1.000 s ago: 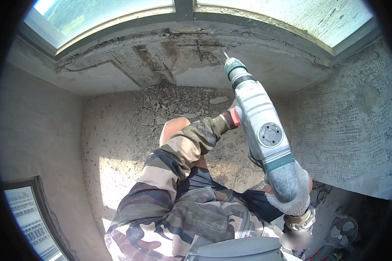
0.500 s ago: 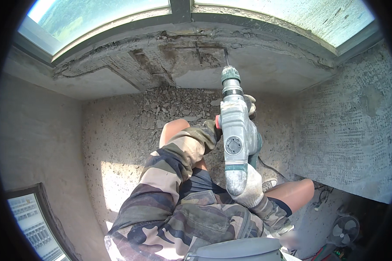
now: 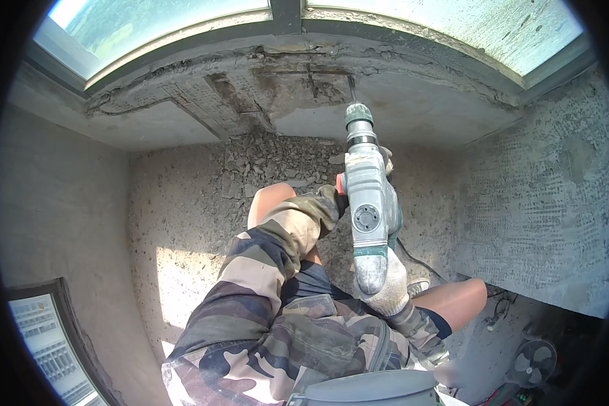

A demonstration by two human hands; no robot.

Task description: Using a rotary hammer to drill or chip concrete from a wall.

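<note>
Drill [image 3: 367, 193] before wall [image 3: 413, 101] under window [image 3: 446, 24]; rubble [image 3: 267, 159] on floor [image 3: 176, 210]; fan [image 3: 533, 362] behind right.

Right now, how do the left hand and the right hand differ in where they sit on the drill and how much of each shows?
The left hand is farther forward, toward the bit; the right hand is at the rear of the drill. The left hand is mostly hidden beneath the drill, while much of the right hand's glove shows. Both are gloved and on the same drill.
</note>
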